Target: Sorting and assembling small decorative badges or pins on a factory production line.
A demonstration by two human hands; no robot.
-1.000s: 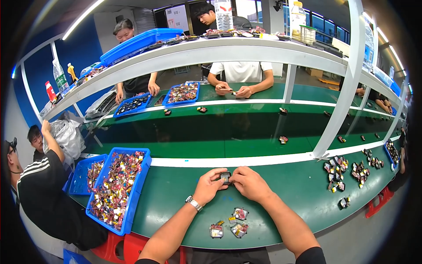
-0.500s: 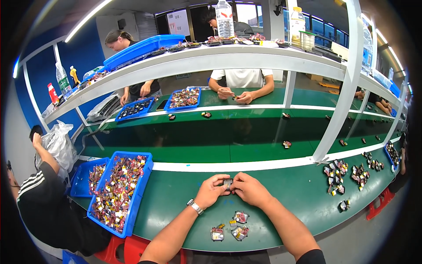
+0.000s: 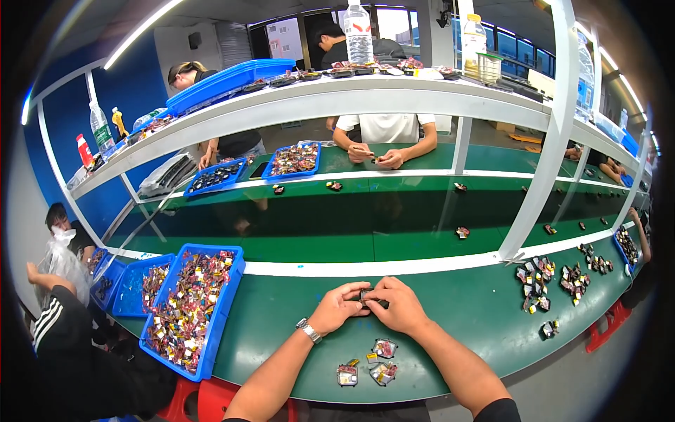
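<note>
— What is around you?
— The green bench [image 3: 450,316], a blue bin [image 3: 188,309] of small parts at my left, three packets [image 3: 369,366] near me.
— And your hands?
— My left hand [image 3: 337,308] and right hand [image 3: 401,306] pinch one small dark part [image 3: 368,296] together above the bench.

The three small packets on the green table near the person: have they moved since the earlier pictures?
No. The three small packets lie in the same cluster, just below both hands, between them and the table's near edge, as before.

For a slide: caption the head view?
Both hands, left hand and right hand, pinch a small dark part over the green table.
</note>
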